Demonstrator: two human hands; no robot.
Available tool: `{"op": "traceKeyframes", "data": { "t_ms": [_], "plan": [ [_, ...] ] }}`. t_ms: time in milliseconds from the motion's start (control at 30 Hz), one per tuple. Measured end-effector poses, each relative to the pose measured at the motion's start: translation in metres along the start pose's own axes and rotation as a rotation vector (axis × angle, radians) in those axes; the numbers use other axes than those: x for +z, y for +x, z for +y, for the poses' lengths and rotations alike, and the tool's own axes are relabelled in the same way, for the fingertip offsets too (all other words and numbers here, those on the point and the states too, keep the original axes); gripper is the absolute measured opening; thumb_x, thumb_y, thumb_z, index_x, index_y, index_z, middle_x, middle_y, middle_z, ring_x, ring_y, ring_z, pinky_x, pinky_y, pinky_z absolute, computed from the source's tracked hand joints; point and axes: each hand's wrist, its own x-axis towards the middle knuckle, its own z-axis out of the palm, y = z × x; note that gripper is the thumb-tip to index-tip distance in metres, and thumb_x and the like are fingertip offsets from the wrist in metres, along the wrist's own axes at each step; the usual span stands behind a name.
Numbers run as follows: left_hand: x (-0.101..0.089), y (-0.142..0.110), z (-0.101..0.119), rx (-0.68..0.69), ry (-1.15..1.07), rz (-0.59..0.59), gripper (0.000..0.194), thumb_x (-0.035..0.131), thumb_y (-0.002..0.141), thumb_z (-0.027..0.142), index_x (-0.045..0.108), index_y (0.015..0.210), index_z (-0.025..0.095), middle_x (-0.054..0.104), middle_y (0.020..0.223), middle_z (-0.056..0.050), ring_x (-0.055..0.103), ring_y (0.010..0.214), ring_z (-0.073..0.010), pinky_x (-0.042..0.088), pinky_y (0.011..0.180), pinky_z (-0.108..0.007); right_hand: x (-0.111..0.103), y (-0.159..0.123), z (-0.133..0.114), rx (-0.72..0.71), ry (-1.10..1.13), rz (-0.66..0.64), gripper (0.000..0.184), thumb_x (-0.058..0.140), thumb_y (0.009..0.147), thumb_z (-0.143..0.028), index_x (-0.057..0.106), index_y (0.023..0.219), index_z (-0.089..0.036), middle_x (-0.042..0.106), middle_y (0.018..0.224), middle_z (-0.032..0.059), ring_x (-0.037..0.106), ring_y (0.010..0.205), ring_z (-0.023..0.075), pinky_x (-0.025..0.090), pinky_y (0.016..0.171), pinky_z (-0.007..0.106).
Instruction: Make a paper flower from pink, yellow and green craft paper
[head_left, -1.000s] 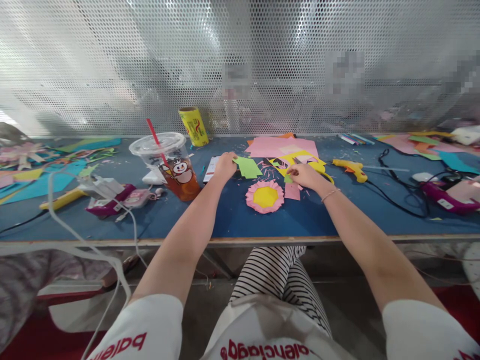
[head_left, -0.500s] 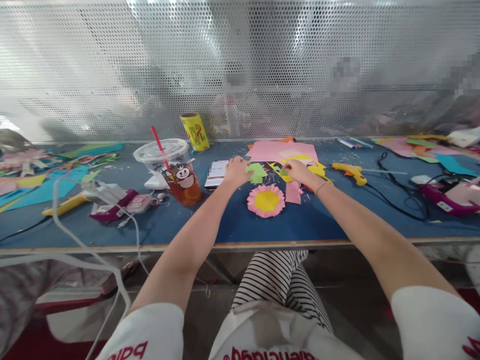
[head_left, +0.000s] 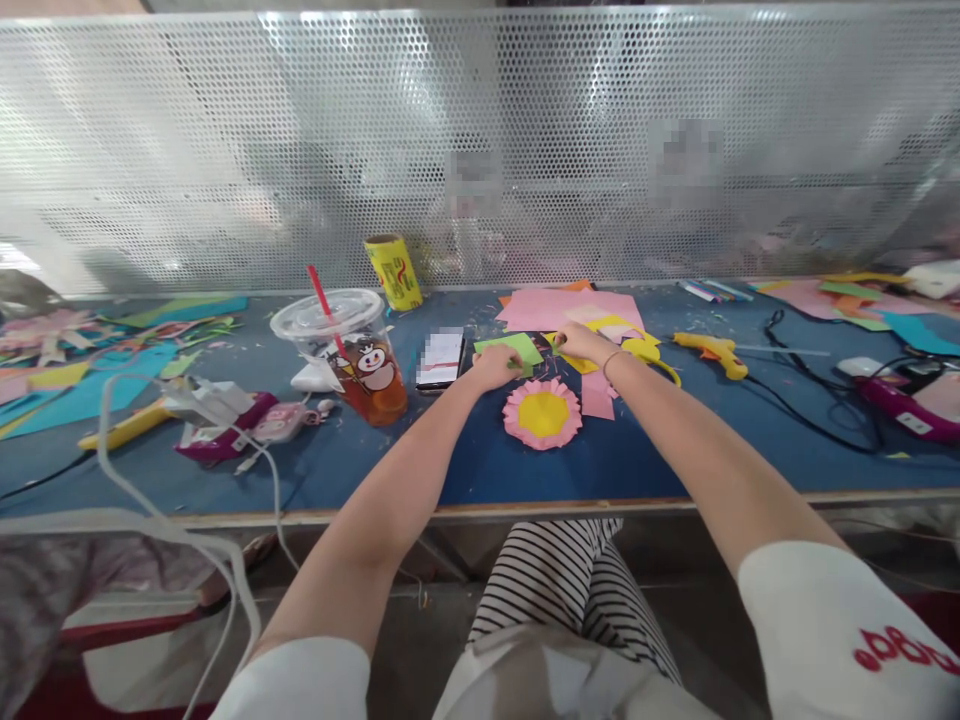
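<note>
Since the earlier frame, both hands have been closing in: the left hand point(head_left: 495, 368) is shifting inward past the phone point(head_left: 442, 360), the right hand point(head_left: 582, 343) inward over the yellow paper point(head_left: 582, 364). The change is bringing both sets of fingertips to the near-centre, where the green paper point(head_left: 532, 346) is lying just beyond the paper flower point(head_left: 542, 414), partly covered by the left hand. Flower is sitting flat on the table point(head_left: 540, 478), apart from both hands; pink strip point(head_left: 598, 398) lying just to its right. Pose: both arms reaching forward and converging, palms facing down. Left fingers are curling at the green paper; right fingers are bunching, a greenish bit showing at the tips. Cannot tell whether either is gripping anything.
</note>
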Motion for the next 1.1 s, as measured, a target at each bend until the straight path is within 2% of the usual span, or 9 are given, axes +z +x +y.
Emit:
{"op": "traceKeyframes", "data": {
  "t_ms": [267, 367, 467, 533, 633, 733, 867, 1000, 1100],
  "plan": [
    [0.005, 0.002, 0.003, 0.032, -0.064, -0.051, 0.025, 0.057, 0.070, 0.012, 0.061, 0.095, 0.015, 0.066, 0.100, -0.006, 0.060, 0.092, -0.0179, 0.046, 0.083, -0.030, -0.001, -0.002, 0.002, 0.007, 0.072, 0.169, 0.020, 0.052, 0.075, -0.014, 0.065, 0.089, -0.014, 0.068, 0.095, 0.0090, 0.060, 0.089, 0.0169, 0.043, 0.080, 0.025],
    [0.005, 0.002, 0.005, 0.038, -0.105, -0.053, 0.031, 0.054, 0.069, 0.006, 0.059, 0.099, 0.014, 0.066, 0.096, -0.006, 0.061, 0.086, -0.0160, 0.047, 0.077, -0.027, -0.004, -0.005, -0.004, -0.034, 0.311, 0.265, 0.018, 0.056, 0.073, -0.016, 0.060, 0.090, -0.014, 0.066, 0.090, 0.0069, 0.060, 0.083, 0.0149, 0.047, 0.076, 0.026],
    [0.004, 0.002, 0.007, 0.039, -0.151, -0.047, 0.033, 0.054, 0.067, 0.003, 0.058, 0.098, 0.013, 0.066, 0.095, -0.006, 0.061, 0.081, -0.0141, 0.047, 0.071, -0.024, -0.003, -0.012, -0.017, -0.046, 0.618, 0.169, 0.017, 0.059, 0.071, -0.013, 0.058, 0.089, -0.013, 0.065, 0.083, 0.0051, 0.060, 0.069, 0.0118, 0.049, 0.065, 0.024],
    [0.004, 0.001, 0.007, 0.035, -0.173, -0.037, 0.032, 0.055, 0.066, 0.002, 0.059, 0.095, 0.013, 0.065, 0.097, -0.007, 0.060, 0.080, -0.0135, 0.047, 0.070, -0.023, 0.000, -0.018, -0.029, -0.028, 0.673, 0.050, 0.017, 0.059, 0.071, -0.010, 0.058, 0.088, -0.013, 0.066, 0.079, 0.0049, 0.059, 0.062, 0.0105, 0.048, 0.060, 0.023],
    [0.005, 0.002, 0.003, -0.012, -0.219, 0.000, 0.035, 0.051, 0.064, -0.002, 0.059, 0.095, 0.012, 0.065, 0.098, -0.007, 0.060, 0.081, -0.0130, 0.047, 0.071, -0.022, 0.005, -0.028, -0.044, -0.040, 0.526, -0.023, 0.020, 0.061, 0.068, -0.009, 0.061, 0.088, -0.011, 0.068, 0.083, 0.0075, 0.060, 0.065, 0.0115, 0.047, 0.061, 0.022],
    [0.006, 0.004, -0.001, -0.064, -0.260, 0.026, 0.040, 0.048, 0.063, -0.005, 0.057, 0.099, 0.010, 0.064, 0.101, -0.008, 0.060, 0.083, -0.0123, 0.047, 0.073, -0.022, 0.008, -0.032, -0.053, -0.137, 0.276, -0.034, 0.017, 0.062, 0.065, -0.009, 0.064, 0.081, -0.012, 0.069, 0.084, 0.0077, 0.060, 0.072, 0.0129, 0.044, 0.062, 0.020],
    [0.005, 0.005, -0.004, -0.107, -0.237, 0.037, 0.043, 0.045, 0.064, -0.004, 0.056, 0.103, 0.010, 0.064, 0.097, -0.008, 0.060, 0.086, -0.0128, 0.046, 0.077, -0.023, 0.001, -0.028, -0.062, -0.215, 0.064, -0.148, 0.015, 0.062, 0.063, -0.012, 0.065, 0.078, -0.013, 0.070, 0.082, 0.0060, 0.059, 0.070, 0.0132, 0.040, 0.058, 0.019],
    [0.001, 0.003, -0.005, -0.160, -0.148, 0.077, 0.044, 0.046, 0.066, 0.000, 0.055, 0.107, 0.012, 0.063, 0.105, -0.010, 0.058, 0.100, -0.0174, 0.044, 0.087, -0.028, -0.012, -0.019, -0.075, -0.154, -0.069, -0.337, 0.016, 0.063, 0.061, -0.012, 0.066, 0.077, -0.014, 0.068, 0.076, 0.0043, 0.056, 0.063, 0.0130, 0.039, 0.053, 0.021],
    [-0.002, -0.001, -0.006, -0.244, 0.005, 0.134, 0.044, 0.049, 0.069, 0.008, 0.054, 0.112, 0.016, 0.058, 0.114, -0.012, 0.052, 0.112, -0.0227, 0.041, 0.093, -0.032, -0.018, -0.017, -0.085, -0.102, -0.102, -0.410, 0.015, 0.065, 0.059, -0.013, 0.066, 0.074, -0.016, 0.067, 0.072, 0.0021, 0.055, 0.060, 0.0125, 0.040, 0.053, 0.021]
  ]
}}
